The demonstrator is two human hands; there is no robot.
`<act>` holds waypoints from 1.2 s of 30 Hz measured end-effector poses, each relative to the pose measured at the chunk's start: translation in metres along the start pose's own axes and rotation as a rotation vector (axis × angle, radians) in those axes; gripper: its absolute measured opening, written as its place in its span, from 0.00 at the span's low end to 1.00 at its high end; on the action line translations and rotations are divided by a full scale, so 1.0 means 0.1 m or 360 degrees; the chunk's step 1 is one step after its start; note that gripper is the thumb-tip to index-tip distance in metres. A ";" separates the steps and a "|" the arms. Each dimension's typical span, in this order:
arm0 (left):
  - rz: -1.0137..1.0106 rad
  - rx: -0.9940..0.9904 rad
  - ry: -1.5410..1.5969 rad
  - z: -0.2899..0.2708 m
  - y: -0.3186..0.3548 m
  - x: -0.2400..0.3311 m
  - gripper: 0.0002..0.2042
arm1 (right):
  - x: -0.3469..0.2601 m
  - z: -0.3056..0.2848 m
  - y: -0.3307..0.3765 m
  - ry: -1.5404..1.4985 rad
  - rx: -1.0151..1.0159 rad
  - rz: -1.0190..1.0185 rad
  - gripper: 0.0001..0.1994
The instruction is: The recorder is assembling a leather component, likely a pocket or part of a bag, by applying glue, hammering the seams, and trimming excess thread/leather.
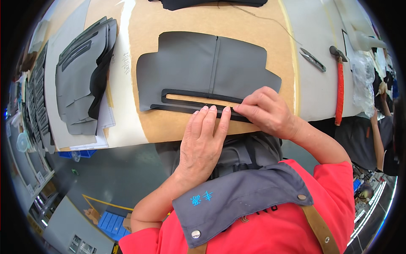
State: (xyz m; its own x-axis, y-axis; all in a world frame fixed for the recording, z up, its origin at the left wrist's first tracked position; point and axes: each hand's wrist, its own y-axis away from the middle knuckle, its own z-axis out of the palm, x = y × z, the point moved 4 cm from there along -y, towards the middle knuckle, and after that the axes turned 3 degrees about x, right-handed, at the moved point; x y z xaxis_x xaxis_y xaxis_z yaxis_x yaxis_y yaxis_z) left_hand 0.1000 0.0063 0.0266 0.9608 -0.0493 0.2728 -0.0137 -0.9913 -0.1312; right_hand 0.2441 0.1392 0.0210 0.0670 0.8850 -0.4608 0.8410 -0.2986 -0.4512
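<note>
A grey sheet-material panel lies flat before me, with a raised seam running down its middle. Black edging frames a long narrow slot near its close side, and a black strip runs along the near border. My left hand rests with fingers stretched out, its tips pressing on that strip. To its right, my right hand is closed in a pinch at the right end of the slot, on the black edging. Its fingers hide that end of the slot.
A stack of similar grey pieces lies on the left. Thread snips, a hammer with a red handle and clear plastic wrap lie on the right. A dark piece sits at the far edge. Another person's arm shows at far right.
</note>
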 end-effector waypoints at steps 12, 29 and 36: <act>0.0009 -0.0005 0.0127 0.03 -0.03 0.07 0.31 | 0.03 -0.07 0.10 -0.0073 -0.0070 0.0094 0.16; -0.0013 -0.0062 0.0053 0.01 -0.05 0.08 0.26 | 0.08 -0.10 0.15 -0.0215 -0.0045 0.0159 0.17; -0.0018 -0.0056 0.0021 0.02 -0.05 0.10 0.25 | 0.09 -0.13 0.21 -0.0126 -0.0135 -0.0094 0.23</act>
State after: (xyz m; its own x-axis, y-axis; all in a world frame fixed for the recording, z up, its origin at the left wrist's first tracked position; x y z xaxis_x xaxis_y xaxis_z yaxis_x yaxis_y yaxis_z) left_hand 0.1102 0.0108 0.0281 0.9573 -0.0393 0.2866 -0.0127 -0.9955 -0.0943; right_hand 0.2691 0.1455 0.0169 -0.0237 0.8681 -0.4959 0.8848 -0.2127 -0.4146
